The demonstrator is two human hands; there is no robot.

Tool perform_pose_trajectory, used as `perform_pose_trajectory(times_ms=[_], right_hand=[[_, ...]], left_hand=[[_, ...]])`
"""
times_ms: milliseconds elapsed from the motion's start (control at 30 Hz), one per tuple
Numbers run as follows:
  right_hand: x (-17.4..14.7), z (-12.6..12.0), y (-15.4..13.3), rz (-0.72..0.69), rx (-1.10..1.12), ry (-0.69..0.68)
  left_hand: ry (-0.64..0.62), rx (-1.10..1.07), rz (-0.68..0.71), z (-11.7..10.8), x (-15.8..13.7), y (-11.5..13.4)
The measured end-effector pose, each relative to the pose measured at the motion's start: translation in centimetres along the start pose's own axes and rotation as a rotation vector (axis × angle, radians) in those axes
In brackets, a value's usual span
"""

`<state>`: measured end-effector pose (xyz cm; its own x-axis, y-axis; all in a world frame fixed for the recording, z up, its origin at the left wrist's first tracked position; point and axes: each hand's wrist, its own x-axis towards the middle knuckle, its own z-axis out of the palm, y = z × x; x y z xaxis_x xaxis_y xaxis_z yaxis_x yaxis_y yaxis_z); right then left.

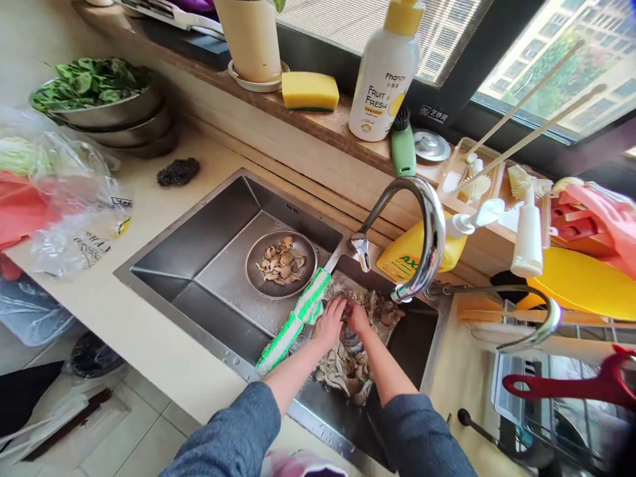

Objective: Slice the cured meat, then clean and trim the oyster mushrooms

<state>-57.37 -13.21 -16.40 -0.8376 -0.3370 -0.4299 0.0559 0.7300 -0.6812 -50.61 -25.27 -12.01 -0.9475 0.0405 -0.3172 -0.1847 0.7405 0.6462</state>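
Observation:
Both my hands are down in the right basin of the sink, close together under the curved faucet (430, 232). My left hand (330, 322) has its fingers bent inward, and my right hand (358, 319) meets it with fingers drawn together. Between them is a piece of oyster mushroom, mostly covered by the fingers. Many more greyish oyster mushrooms (348, 374) lie wet in the basin below and beyond my hands. Over in the left basin, a round metal strainer (256, 281) holds torn mushroom pieces (281, 262).
A green-and-white striped cloth (293, 324) drapes over the divider. Stacked metal bowls (159, 122) with leafy greens (94, 83), a black scrubber (177, 172) and plastic bags (74, 192) occupy the left counter. On the sill stand a white bottle (380, 86) and sponge (311, 91). Right: a dish rack (501, 384).

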Motion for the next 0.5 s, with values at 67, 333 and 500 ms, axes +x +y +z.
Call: perform_pose_trajectory(times_ms=[67, 333, 500], right_hand=[[-2.6, -1.0, 0.0, -0.020, 0.063, -0.020], [-11.6, -4.0, -1.6, -0.014, 0.517, 0.058], [-16.0, -4.6, -1.3, 0.011, 0.190, 0.222]], left_hand=[[-0.024, -0.030, 0.062, 0.0, -0.3, 0.2], [-0.179, -0.742, 0.008, -0.5, -4.5, 1.7], [-0.318, -1.158, -0.160, -2.3, -7.7, 2.8]])
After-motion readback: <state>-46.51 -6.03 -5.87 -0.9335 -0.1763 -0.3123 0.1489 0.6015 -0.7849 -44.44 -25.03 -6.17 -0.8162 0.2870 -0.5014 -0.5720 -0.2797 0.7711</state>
